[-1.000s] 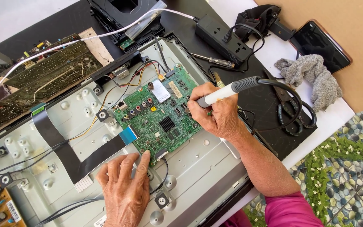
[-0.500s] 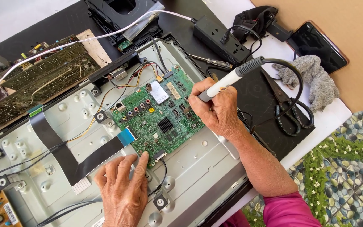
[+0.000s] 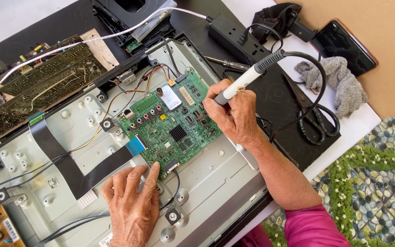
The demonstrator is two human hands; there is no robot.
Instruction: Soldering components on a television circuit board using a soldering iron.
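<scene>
The right hand's [image 3: 236, 114] grip is closed pen-fashion round a soldering iron [image 3: 245, 80], low on its white barrel, tip hidden behind the fingers at the green board's [image 3: 170, 126] right edge. The iron looks light and stiff, best held by the barrel, clear of the tip; its cord [image 3: 318, 98] loops away right. Below-left of that grip, the left hand [image 3: 131, 206] lies flat, forefinger pressing the board's lower edge, holding nothing. The board seems thin and fragile.

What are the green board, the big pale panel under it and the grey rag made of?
The green board looks like rigid laminate with a glossy green coating, studded with small parts. The panel looks like bare sheet metal: dull silver, with stamped dimples and holes. The rag seems soft, fuzzy fabric, crumpled; the fibre cannot be told.
</scene>
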